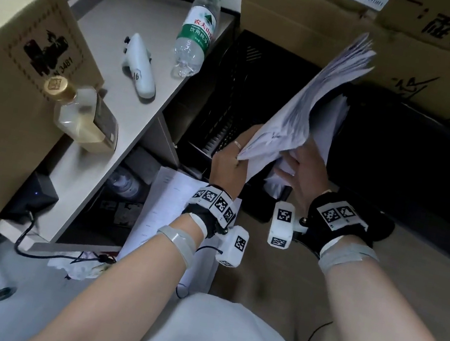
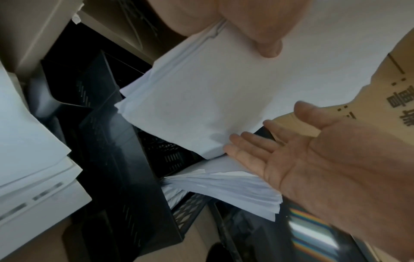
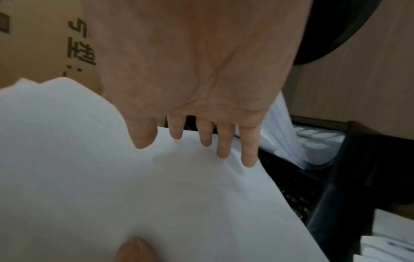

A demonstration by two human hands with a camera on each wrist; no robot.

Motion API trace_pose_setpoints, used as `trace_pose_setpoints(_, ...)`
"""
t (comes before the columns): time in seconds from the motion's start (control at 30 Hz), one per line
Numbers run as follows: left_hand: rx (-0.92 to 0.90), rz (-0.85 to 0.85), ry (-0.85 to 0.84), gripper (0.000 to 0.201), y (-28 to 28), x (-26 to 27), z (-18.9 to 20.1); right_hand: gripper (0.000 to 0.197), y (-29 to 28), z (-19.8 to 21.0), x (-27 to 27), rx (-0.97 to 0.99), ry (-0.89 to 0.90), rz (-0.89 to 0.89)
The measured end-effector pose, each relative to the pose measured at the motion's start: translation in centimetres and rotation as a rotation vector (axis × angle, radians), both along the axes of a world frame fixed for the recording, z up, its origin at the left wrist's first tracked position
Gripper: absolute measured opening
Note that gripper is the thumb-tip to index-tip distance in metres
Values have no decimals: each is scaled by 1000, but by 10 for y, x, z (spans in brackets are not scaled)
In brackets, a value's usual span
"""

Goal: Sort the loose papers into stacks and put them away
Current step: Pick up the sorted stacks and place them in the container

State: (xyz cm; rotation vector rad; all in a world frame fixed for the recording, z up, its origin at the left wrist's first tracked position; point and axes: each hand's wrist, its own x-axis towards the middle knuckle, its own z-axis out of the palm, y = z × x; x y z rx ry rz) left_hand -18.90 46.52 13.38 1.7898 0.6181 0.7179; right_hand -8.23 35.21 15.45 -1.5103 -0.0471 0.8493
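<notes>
My left hand (image 1: 230, 159) grips the lower corner of a thick white paper stack (image 1: 298, 108), which tilts up and away toward the cardboard boxes. In the left wrist view my thumb (image 2: 268, 47) presses on the stack (image 2: 201, 97). My right hand (image 1: 301, 165) lies flat, its straight fingers (image 3: 224, 150) touching the stack's (image 3: 89, 177) near face. Under the held stack, more papers (image 2: 224, 191) sit in a black mesh file tray (image 1: 229, 87) on the floor.
Loose sheets (image 1: 167, 220) lie on the floor by my left wrist. A low grey shelf (image 1: 116, 31) holds a water bottle (image 1: 197, 30), a white handheld device (image 1: 139, 68) and a gold-capped glass bottle (image 1: 83, 115). Cardboard boxes (image 1: 363, 29) stand behind; a large black object (image 1: 412, 173) is at right.
</notes>
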Motion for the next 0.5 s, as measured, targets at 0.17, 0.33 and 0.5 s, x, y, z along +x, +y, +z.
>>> trace_pose_setpoints(0.17, -75, 14, -48, 41, 21, -5, 4, 88, 40, 13, 2, 14, -4, 152)
trace_pose_setpoints(0.33, -100, 67, -39, 22, 43, 6, -8, 89, 68, 24, -4, 50, -14, 198)
trace_pose_setpoints(0.5, -87, 2, -37, 27, 34, 24, -17, 79, 55, 20, 8, 36, -36, 105)
